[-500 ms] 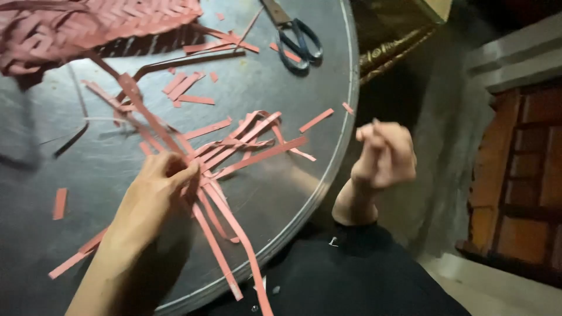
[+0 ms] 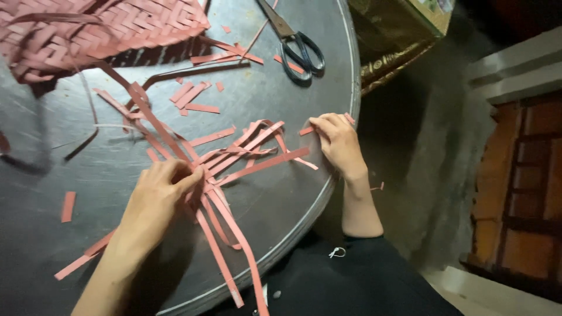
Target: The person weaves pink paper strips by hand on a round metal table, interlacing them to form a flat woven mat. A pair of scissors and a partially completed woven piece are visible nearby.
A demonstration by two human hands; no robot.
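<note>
Woven mat cut off top-left

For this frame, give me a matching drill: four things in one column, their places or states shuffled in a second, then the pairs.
Things:
1. scissors
2. woven mat
3. left hand
4. right hand

Places or states:
A. at the table's right rim, fingertips on a short pink piece
B. far left of the table, partly lifted
C. pressing down a bundle of long pink strips
D. lying at the far edge, dark handles toward the person

Pairs: 1-D, 2-B, 3-C, 4-A
</note>
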